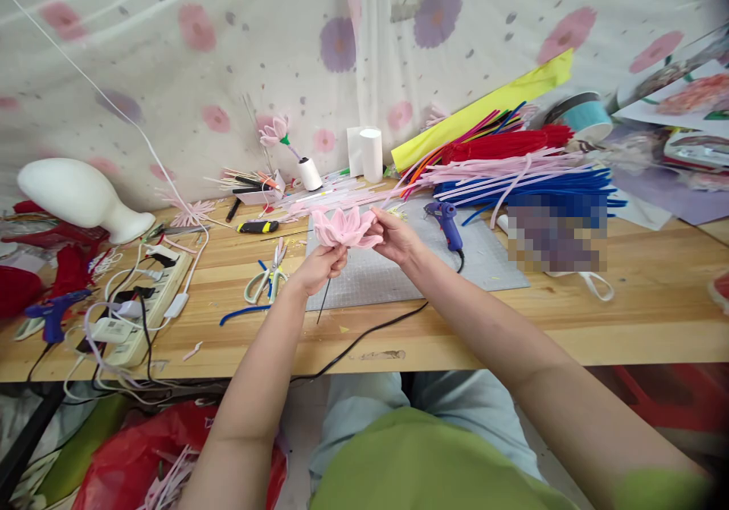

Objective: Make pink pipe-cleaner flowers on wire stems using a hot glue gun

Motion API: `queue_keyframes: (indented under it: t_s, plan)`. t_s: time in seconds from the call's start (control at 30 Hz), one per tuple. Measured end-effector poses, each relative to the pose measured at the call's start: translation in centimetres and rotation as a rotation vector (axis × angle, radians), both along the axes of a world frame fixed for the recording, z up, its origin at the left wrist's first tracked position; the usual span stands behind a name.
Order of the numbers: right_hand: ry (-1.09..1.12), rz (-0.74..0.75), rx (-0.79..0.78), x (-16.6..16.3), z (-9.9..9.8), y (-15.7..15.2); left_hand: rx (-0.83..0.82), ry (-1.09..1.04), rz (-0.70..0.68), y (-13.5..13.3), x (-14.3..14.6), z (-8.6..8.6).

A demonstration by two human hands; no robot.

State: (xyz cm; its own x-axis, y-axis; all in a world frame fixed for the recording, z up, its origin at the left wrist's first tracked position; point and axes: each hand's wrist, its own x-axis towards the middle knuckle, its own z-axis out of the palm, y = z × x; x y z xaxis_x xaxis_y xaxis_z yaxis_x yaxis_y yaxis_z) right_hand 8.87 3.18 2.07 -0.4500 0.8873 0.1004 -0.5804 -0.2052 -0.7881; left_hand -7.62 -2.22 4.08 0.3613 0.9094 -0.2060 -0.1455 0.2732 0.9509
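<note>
Appears to be at petal adjustment: grasping pink flower (343, 228) from below with left hand (320, 269), pinching its edge with right hand (396, 238). Likely calls next for steady stem (323, 301) support.

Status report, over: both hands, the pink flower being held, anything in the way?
Left hand closed just under the pink flower; right hand at its petals. Flower raised off the gray mat, petals spread. Glue gun on mat, apart from both hands.

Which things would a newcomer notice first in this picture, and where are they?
Probably the pink flower, central, in the left hand with the right hand at its petals. Next, perhaps, the red stems piled at the right and the white form at the far left.
</note>
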Motion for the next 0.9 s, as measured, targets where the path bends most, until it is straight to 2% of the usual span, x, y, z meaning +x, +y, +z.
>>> queue_keyframes:
  t_s: [0.13,0.27,0.33,0.43,0.7,0.9]
  plan:
    - [-0.031,0.023,-0.087,0.3,-0.5,0.2,-0.027,-0.013,0.080,-0.3,0.4,-0.6]
    - [-0.193,0.168,-0.157,1.6,-0.7,0.2,-0.014,-0.012,0.195,-0.3,0.5,-1.0]
    - [-0.259,0.233,-0.154,2.2,-0.5,-0.1,0.004,0.004,0.217,-0.2,0.6,-1.0]
    - [-0.293,0.245,-0.167,2.4,0.1,-0.6,0.033,0.033,0.225,-0.1,0.7,-0.8]
    - [0.087,0.130,-0.423,0.3,1.0,-1.5,0.042,0.117,0.304,0.1,1.3,-1.2]
    - [0.226,0.061,-0.422,-1.1,1.6,-2.1,-0.003,0.064,0.340,-0.2,1.9,-0.8]
